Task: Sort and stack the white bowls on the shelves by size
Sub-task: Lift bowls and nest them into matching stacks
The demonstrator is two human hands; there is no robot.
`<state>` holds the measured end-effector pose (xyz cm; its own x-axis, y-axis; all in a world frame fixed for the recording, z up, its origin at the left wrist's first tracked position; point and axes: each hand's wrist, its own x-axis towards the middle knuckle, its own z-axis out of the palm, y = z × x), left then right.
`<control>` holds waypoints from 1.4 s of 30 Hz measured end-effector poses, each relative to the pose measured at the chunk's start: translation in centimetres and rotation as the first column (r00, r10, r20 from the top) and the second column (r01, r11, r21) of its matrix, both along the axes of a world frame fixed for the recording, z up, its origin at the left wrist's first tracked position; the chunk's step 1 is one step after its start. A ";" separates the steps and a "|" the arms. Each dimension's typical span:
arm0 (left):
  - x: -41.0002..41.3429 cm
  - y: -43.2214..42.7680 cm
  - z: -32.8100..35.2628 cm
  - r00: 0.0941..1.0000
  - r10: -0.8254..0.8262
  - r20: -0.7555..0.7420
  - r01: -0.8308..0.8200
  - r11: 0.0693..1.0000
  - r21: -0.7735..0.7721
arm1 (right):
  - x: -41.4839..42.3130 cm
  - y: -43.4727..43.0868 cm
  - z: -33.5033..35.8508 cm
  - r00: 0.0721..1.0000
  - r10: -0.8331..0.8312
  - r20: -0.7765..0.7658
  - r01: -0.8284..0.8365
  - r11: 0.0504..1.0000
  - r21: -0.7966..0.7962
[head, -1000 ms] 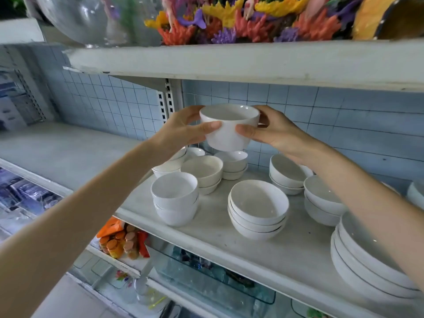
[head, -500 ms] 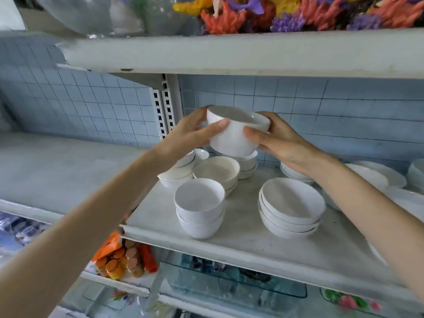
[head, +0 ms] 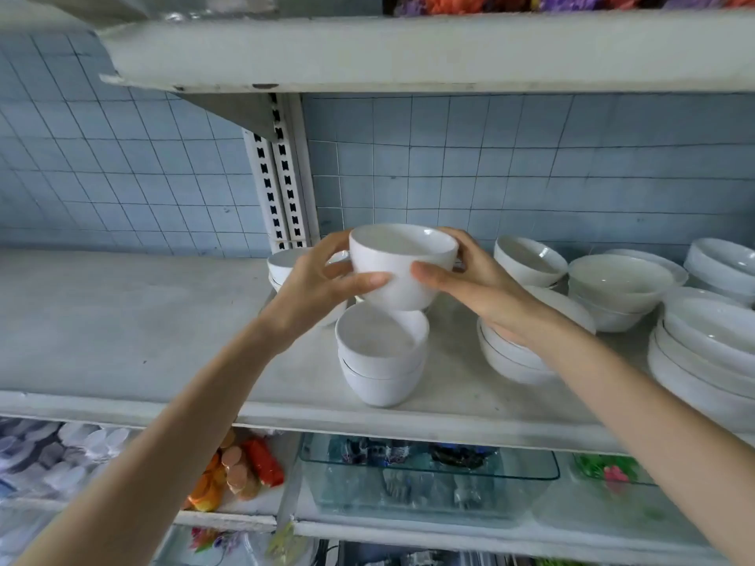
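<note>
A deep white bowl [head: 402, 265] hangs in the air over the shelf [head: 163, 320], upright. My left hand [head: 316, 288] grips its left side and my right hand [head: 474, 279] grips its right side, thumbs across the front. Just below it stands a stack of two similar deep bowls [head: 382, 357] near the shelf's front edge. A stack of wider bowls [head: 510, 357] sits under my right wrist, partly hidden. More white bowls [head: 613, 288] and a stack of big shallow bowls [head: 706, 361] fill the right side.
Small bowls [head: 282, 263] stand at the back behind my left hand. A shelf board [head: 408, 51] hangs close overhead, and a slotted upright [head: 282, 185] runs up the blue tiled wall. A glass dish [head: 429, 480] and packaged goods [head: 241, 471] lie on the shelf below.
The view has swung left and tipped down. The held bowl has come lower and now sits right above the stack of two deep bowls. Both hands keep their grip.
</note>
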<state>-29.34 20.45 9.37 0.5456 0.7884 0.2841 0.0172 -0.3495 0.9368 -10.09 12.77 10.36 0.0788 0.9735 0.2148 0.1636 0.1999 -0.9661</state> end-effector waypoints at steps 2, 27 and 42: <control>-0.7 0.0 -0.8 1.000 -0.006 0.004 0.006 1.000 -0.011 | -0.6 -0.1 -0.5 1.000 0.001 0.014 -0.001 1.000 -0.003; -2.6 -0.2 -6.6 0.996 -0.085 -0.030 0.081 0.990 -0.114 | -2.3 -0.5 -5.4 0.994 0.062 0.089 -0.055 0.995 -0.081; -3.0 -0.1 -6.0 0.980 -0.171 -0.101 0.156 0.977 -0.144 | 0.7 -1.0 -4.0 0.972 0.192 0.132 -0.163 0.965 -0.204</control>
